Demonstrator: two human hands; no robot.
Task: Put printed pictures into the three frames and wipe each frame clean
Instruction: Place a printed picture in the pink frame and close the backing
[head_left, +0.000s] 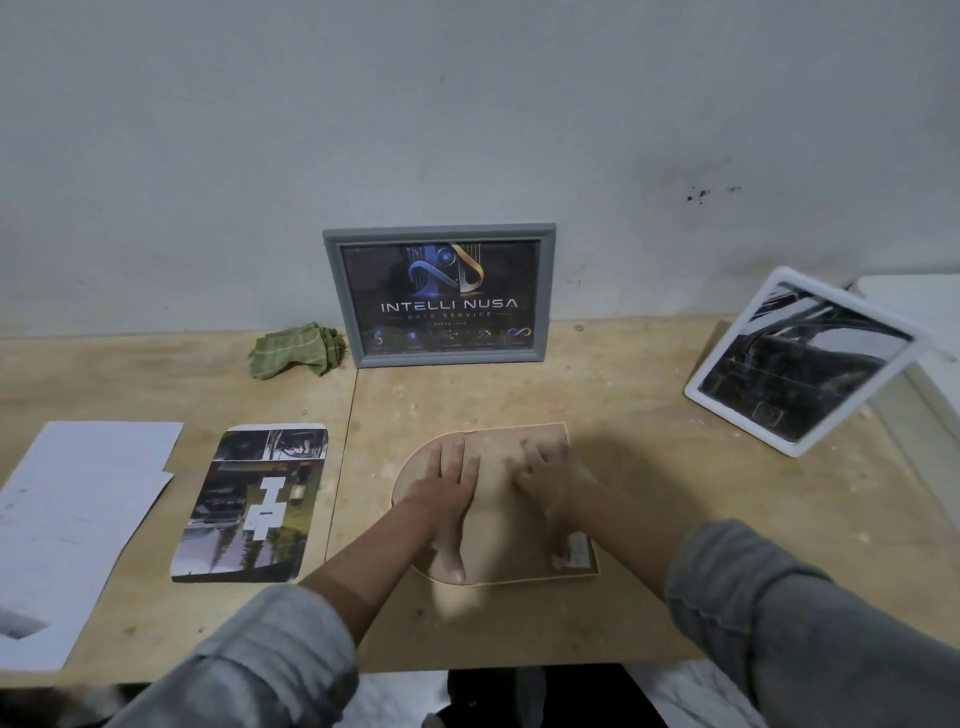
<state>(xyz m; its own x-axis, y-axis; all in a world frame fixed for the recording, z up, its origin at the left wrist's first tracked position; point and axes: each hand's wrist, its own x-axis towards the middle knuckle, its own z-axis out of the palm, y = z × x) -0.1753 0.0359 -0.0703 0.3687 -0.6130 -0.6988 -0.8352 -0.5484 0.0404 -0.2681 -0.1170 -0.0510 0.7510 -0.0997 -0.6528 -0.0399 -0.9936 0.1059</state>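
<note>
An arch-shaped frame (498, 566) lies face down on the table, its tan backing board up. My left hand (447, 493) lies flat on the board's left part, fingers straight. My right hand (550, 478) rests on the right part, fingers spread, thumb near a small tab at the lower right corner. A printed picture (254, 504) with a rounded top lies loose to the left. A grey frame (441, 296) holding a dark poster leans on the wall. A white frame (800, 364) with a dark picture stands tilted at the right. A green cloth (296, 351) lies crumpled by the grey frame.
White paper sheets (78, 519) with cut-out edges lie at the far left of the wooden table (649, 415). A seam runs down the tabletop between the picture and the arch frame. The table's front edge is close to my arms.
</note>
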